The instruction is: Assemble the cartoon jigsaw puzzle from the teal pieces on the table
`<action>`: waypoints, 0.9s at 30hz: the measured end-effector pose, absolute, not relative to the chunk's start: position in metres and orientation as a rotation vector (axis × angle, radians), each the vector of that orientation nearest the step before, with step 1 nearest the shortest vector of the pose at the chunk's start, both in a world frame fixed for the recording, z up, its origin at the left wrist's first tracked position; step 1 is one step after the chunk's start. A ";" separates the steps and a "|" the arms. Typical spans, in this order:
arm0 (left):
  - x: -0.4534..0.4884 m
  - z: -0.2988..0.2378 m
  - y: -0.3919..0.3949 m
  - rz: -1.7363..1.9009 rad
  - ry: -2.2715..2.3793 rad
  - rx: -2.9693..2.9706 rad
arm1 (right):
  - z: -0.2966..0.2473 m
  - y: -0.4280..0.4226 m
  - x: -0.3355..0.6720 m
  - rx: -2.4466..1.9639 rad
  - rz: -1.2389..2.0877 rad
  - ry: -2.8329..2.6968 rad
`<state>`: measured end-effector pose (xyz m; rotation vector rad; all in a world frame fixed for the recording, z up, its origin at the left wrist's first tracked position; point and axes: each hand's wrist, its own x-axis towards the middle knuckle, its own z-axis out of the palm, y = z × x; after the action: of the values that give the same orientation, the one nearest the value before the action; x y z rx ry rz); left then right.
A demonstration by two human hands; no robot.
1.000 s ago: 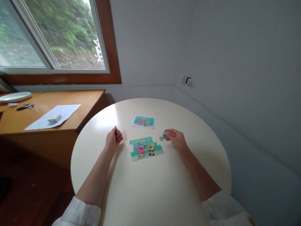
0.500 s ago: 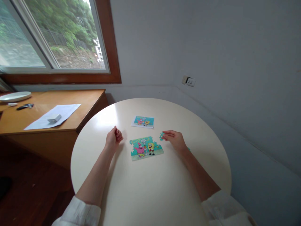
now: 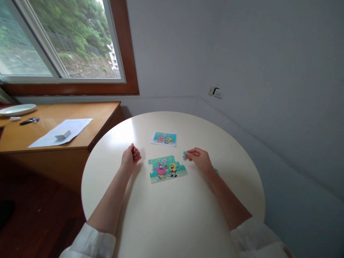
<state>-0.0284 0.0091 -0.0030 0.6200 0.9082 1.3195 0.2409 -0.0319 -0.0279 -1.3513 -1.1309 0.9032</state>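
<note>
A partly joined jigsaw puzzle with pink and yellow cartoon figures lies on the round table, its left and upper right edges notched. Just right of its upper corner, my right hand pinches a turquoise puzzle piece between thumb and fingers. My left hand rests on the table left of the puzzle, fingers curled in, with nothing visible in them. Behind the puzzle lies a picture card showing the same scene. Another turquoise piece peeks out beside my right wrist, mostly hidden.
The white round table curves around in front of me. To the left stands a wooden desk bearing a paper sheet, a small white box, a white plate and a dark object. A wall socket is at the right.
Almost nothing differs. The view has shifted very slightly; my right hand still pinches the piece at the same spot, and my left hand stays curled in place.
</note>
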 end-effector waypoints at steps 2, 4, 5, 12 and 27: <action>-0.028 -0.004 0.009 1.320 0.913 0.619 | -0.028 -0.033 0.239 -1.337 0.894 -1.154; -0.028 -0.004 0.010 1.325 0.919 0.615 | -0.029 -0.034 0.236 -1.315 0.891 -1.181; -0.028 -0.004 0.010 1.326 0.921 0.611 | -0.029 -0.034 0.235 -1.307 0.893 -1.194; -0.027 -0.002 0.008 1.330 0.927 0.597 | -0.036 -0.034 0.223 -1.365 0.770 -1.415; -0.026 -0.003 0.009 1.326 0.933 0.603 | -0.033 -0.036 0.215 -1.479 0.656 -1.570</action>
<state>-0.0265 0.0091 -0.0028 0.6029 0.9333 1.3256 0.2154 -0.0358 -0.0329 -1.4788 -1.5705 0.6561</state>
